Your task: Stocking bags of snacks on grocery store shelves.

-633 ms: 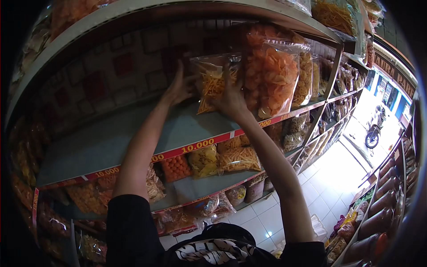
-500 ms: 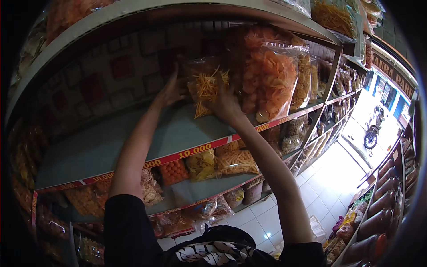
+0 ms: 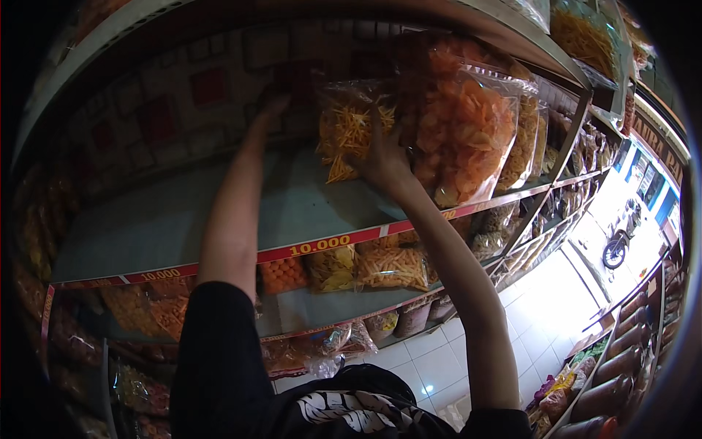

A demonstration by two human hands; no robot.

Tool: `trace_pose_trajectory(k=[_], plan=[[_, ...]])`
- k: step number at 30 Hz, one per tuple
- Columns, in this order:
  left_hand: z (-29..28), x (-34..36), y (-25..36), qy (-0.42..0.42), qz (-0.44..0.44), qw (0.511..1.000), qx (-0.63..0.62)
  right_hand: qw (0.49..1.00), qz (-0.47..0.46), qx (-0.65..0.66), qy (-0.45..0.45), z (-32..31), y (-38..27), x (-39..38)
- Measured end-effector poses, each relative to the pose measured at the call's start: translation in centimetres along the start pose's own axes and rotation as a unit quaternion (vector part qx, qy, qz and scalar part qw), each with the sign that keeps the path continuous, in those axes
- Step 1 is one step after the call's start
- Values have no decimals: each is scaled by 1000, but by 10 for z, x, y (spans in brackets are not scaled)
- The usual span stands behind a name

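Right hand (image 3: 384,161) gripping yellow snack bag (image 3: 351,128), left hand (image 3: 269,106) open behind it

A clear bag of yellow stick snacks (image 3: 349,130) stands on the upper shelf, touching a larger clear bag of orange crisps (image 3: 468,135) on its right. Along the shelf edge runs a red price strip (image 3: 322,246) with yellow figures — below it lie more clear bags of yellow and orange snacks (image 3: 391,267).
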State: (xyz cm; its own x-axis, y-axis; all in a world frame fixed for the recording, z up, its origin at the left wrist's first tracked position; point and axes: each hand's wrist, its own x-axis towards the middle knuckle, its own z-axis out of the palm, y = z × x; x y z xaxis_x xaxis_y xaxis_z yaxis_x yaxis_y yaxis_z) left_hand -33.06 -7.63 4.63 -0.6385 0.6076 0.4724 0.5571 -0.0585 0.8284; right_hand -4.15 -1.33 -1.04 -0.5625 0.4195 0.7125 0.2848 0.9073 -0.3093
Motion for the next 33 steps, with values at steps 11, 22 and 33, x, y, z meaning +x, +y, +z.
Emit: trace_pose_trajectory(k=[11,22,33], plan=[[57,93,-17,134,24,989,57,998,41,12,-54,1,-1,3],[78,95,-46,112,0,993,-44,998,61,-1,-13,14,-8,4],[52,74,-25,-36,8,981,-191,998,58,-18,-23,11,1,6]])
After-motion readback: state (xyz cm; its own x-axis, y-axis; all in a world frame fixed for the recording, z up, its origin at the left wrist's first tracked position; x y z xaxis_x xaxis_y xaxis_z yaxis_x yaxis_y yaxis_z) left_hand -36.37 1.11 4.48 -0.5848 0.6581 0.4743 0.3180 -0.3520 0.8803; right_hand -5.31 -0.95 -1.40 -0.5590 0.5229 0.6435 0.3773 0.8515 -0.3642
